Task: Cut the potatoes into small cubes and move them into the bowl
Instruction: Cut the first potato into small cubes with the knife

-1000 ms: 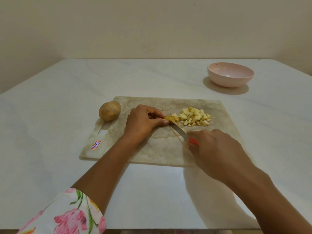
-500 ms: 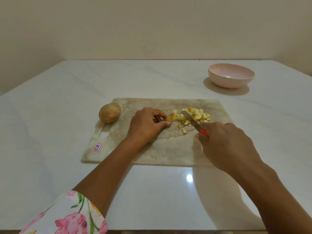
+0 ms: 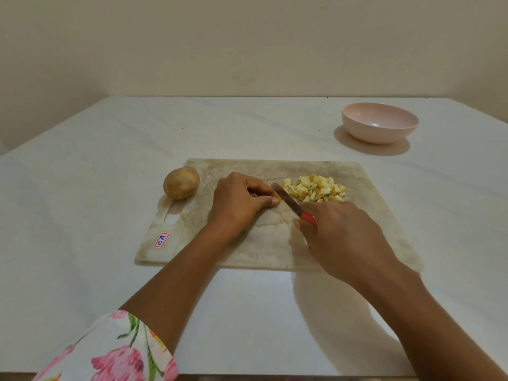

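Observation:
On the worn cutting board (image 3: pixel 371 215), my left hand (image 3: pixel 239 202) pinches a small remaining potato piece (image 3: pixel 276 196) between fingers and thumb. My right hand (image 3: pixel 338 232) grips a knife (image 3: pixel 288 202) with a red handle; its blade lies right against that piece. A pile of pale potato cubes (image 3: pixel 316 189) lies just right of the blade. A whole unpeeled potato (image 3: pixel 181 182) sits at the board's left edge. The pink bowl (image 3: pixel 380 132) stands at the far right of the table, with nothing visible inside.
The white marble table (image 3: pixel 82 215) runs to a beige wall at the back. The board has a handle slot (image 3: pixel 171 213) and a small sticker (image 3: pixel 161 240) at its left end. My floral sleeve (image 3: pixel 115 353) shows at the bottom left.
The knife, which had swept cut bits right into the pile, has come back left to the piece under my left hand. The loose cubes near the blade now lie with the pile.

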